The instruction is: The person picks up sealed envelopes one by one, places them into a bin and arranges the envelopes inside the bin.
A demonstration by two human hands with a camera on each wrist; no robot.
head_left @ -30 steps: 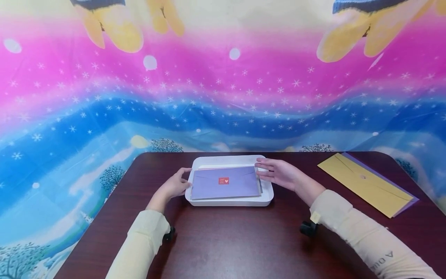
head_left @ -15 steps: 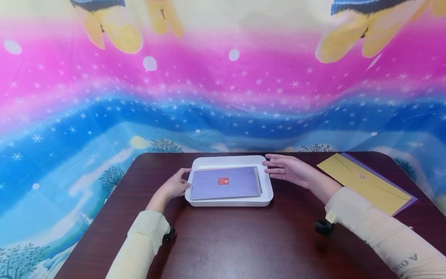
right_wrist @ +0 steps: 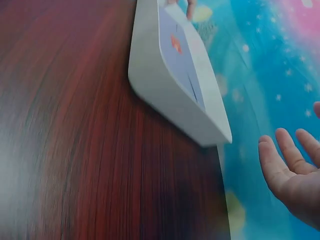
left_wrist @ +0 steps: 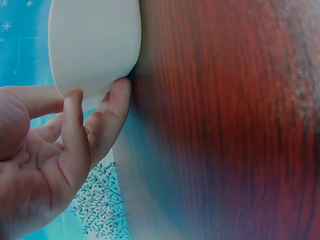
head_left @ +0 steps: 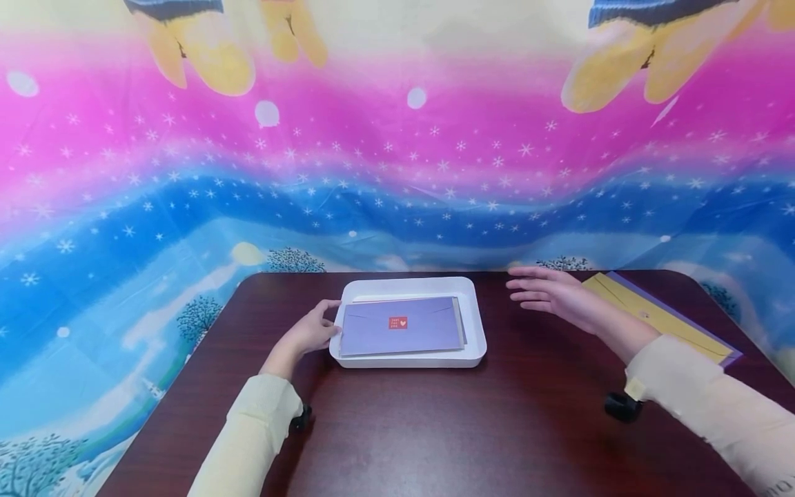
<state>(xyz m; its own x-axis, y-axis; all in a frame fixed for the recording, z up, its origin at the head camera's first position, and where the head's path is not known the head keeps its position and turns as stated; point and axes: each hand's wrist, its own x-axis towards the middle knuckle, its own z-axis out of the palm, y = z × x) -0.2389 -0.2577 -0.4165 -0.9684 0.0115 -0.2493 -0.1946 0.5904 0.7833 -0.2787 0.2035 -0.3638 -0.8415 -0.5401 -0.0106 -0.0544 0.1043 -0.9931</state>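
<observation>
A white tray (head_left: 406,362) stands on the table, with a small stack of envelopes in it. On top is a purple envelope (head_left: 428,324) bearing a red sticker with a white heart. My left hand (head_left: 310,331) holds the tray's left end; the left wrist view shows its fingers (left_wrist: 75,120) bent against the white wall and the thumb at the rim. To the right of the tray, apart from it, my right hand (head_left: 555,297) is in the air with fingers spread and nothing in them. The right wrist view shows its fingertips pointing up beside the tray.
At the right of the brown table (head_left: 410,428) lies a yellow envelope (head_left: 673,331) over a purple one (head_left: 733,357), partly hidden by my right forearm. A printed cloth backdrop (head_left: 397,172) hangs behind the table's far edge. Black wrist cameras sit under both sleeves.
My right hand has drawn away from the tray's right rim and moved right, toward the yellow envelope. The left hand, tray and envelope stack have stayed in place.
</observation>
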